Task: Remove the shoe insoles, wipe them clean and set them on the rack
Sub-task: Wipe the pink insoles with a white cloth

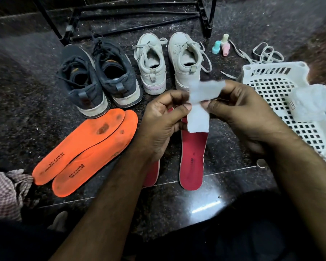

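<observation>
Just above the red insoles [193, 153], the left hand [162, 117] and right hand [239, 113] pinch a white wipe [199, 102], apparently unfolding it. Orange insoles [83, 147] lie left of them. Wiping comes next; it calls for spreading the wipe flat.

Left hand [164, 119] hides one red insole's [151, 174] front, white basket [282, 95] cut off right

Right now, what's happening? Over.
Left hand and right hand pinch white paper wipe. Orange foam insoles, red insoles on floor. Nothing blocking.
</observation>
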Motion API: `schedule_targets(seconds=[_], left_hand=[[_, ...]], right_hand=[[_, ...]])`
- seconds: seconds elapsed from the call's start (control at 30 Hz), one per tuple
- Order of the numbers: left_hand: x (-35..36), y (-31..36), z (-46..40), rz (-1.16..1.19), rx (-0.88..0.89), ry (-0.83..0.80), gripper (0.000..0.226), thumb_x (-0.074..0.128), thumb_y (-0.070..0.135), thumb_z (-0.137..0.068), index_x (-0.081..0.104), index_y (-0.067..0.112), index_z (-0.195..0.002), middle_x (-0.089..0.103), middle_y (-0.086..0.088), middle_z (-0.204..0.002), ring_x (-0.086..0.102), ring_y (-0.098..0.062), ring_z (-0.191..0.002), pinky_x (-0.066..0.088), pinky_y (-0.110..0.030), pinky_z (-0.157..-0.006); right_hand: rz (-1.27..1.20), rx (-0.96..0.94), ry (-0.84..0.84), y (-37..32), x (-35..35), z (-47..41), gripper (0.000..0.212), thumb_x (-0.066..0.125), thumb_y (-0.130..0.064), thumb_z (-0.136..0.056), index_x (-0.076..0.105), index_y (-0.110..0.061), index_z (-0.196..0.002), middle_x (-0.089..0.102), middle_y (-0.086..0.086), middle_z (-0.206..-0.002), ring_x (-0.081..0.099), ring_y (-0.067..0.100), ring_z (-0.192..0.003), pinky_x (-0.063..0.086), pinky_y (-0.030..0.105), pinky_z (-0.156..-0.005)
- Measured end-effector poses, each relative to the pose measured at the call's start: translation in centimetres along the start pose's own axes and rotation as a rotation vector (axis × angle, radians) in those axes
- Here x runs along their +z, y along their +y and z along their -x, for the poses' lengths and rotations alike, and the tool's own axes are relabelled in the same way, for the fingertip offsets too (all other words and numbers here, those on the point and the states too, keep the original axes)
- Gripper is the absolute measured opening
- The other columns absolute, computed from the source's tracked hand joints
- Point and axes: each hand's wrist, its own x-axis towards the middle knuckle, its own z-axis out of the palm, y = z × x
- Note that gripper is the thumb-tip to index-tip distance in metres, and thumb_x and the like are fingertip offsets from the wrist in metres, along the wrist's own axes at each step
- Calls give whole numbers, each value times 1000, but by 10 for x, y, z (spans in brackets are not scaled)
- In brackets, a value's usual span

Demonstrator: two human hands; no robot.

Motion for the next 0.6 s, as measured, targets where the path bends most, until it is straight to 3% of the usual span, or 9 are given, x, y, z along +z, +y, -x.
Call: schedule_targets(seconds=[0.1,0.17,0.3,0.4,0.5,0.6], left_hand=[[-1,3,1,-13,21,-19,35,53,-12,-92,75,13,-80,73,-3,-87,67,-16,-83,55,-31,-75],[-1,2,0,-13,19,-15,35,50,-14,-91,75,9,-81,73,-7,-87,67,-20,-85,53,-35,-81],[-2,1,-2,52,-17,51,24,50,-2,-85,73,4,-88,69,-21,-91,63,-24,-84,50,-42,-85],[-1,-2,-3,100,-28,63,17,54,10,-91,69,6,-97,71,-16,-96,66,-23,-90,50,-43,-89],[0,-8,-4,82,-28,80,24,65,7,-89,62,8,-112,68,-12,-102,65,-20,-97,51,-36,-89],[3,-12,-5,77,-11,146,30,66,-3,-89,59,11,-115,65,-9,-99,64,-15,-90,53,-27,-79]], right_hand=[[69,-4,-5,2,1,0,22,64,10,-85,70,-11,-86,73,9,-88,66,20,-81,55,27,-71],[71,8,14,1,2,0,19,63,7,-89,72,-10,-84,74,10,-86,66,19,-78,55,26,-71],[123,32,47,1,4,0,22,58,7,-91,75,-7,-92,77,11,-95,70,25,-89,55,43,-92],[266,3,36,-1,5,0,37,51,13,-87,76,-11,-98,76,3,-105,70,26,-104,52,48,-100],[308,-17,23,-1,6,1,44,49,17,-83,75,-13,-102,74,3,-107,71,23,-101,56,42,-94],[195,36,95,-2,5,0,35,47,9,-91,67,-14,-108,72,-2,-95,68,17,-83,56,31,-73]])
